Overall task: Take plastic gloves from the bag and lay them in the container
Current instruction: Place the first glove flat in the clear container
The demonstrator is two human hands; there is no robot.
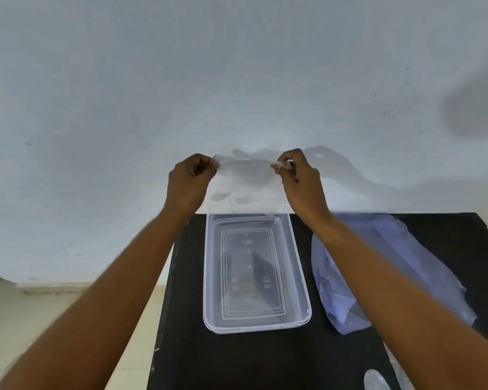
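Observation:
A thin clear plastic glove [244, 175] hangs stretched in the air, fingers pointing down. My left hand [188, 182] pinches its left cuff corner and my right hand [300, 178] pinches the right one. The glove floats above the far end of a clear rectangular container [300, 277], which lies lengthwise on the black table [237, 361]. To the right of the container lies a pale blue plastic bag [423, 263], partly hidden under my right forearm.
The table stands against a white wall [237, 80], and its left edge drops to a tiled floor [40, 319]. Bits of clear plastic [376, 380] lie at the table's near right corner.

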